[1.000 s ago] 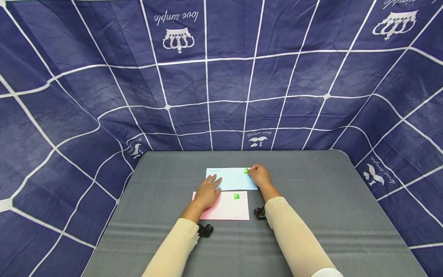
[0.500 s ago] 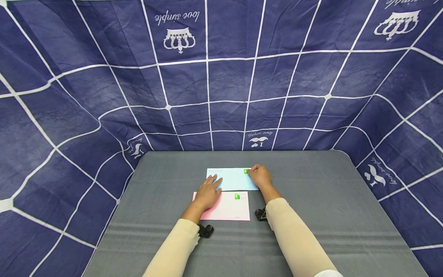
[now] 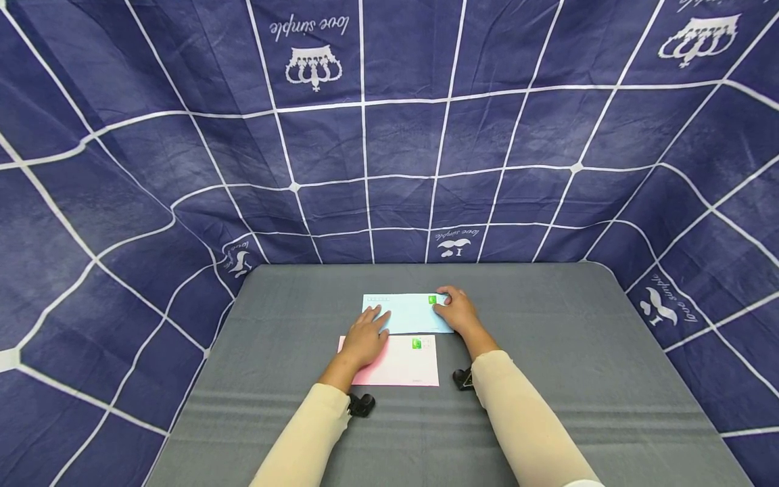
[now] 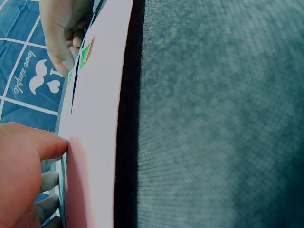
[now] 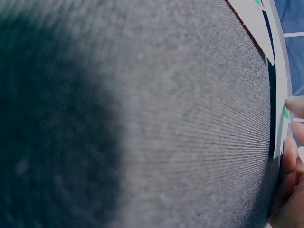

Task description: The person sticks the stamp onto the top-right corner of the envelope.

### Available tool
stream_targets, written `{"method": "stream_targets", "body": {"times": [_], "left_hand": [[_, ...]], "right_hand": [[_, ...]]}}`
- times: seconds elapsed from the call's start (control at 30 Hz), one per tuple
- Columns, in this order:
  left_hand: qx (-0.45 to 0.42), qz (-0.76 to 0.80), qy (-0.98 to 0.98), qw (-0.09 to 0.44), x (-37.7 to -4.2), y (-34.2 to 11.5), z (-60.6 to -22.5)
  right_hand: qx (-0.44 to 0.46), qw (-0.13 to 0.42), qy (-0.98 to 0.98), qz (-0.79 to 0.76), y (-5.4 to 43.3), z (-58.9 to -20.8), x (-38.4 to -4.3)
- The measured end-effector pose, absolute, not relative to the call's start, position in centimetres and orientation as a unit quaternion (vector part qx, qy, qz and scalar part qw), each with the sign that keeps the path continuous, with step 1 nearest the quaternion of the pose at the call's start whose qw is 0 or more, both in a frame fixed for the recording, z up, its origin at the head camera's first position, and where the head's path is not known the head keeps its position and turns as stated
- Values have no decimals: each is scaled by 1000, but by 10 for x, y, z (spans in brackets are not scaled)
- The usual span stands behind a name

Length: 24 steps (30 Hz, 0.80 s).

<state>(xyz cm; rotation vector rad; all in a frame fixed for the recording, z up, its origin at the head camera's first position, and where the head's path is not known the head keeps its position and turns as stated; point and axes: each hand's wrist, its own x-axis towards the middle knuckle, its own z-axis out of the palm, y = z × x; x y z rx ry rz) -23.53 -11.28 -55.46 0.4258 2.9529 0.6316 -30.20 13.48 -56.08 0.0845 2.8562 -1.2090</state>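
A light blue envelope lies on the grey table with a green stamp at its upper right corner. Just in front of it is a pink-and-white envelope bearing its own green stamp. My left hand rests with fingers spread on the blue envelope's left part, its palm over the pink one. Beside the blue envelope's stamp is my right hand, thumb near the stamp's lower right and index finger by the envelope's top edge, a gap between them. The right wrist view shows several right-hand fingers bent at the envelope's edge.
The grey cloth-covered table extends around both envelopes. A navy sheet with white grid lines encloses the back and sides. Black wrist devices show at both cuffs.
My right thumb and index finger were together at the blue envelope's stamp; now they have parted and the stamp shows more fully. The left hand and both envelopes have stayed in place.
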Motion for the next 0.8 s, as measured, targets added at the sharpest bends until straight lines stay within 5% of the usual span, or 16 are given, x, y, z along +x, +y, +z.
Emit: {"method": "stream_targets", "body": {"times": [0.8], "left_hand": [[134,200,969,56,-236,-113,-554]], "right_hand": [[25,16,924,-381,134,-564,-303]]}}
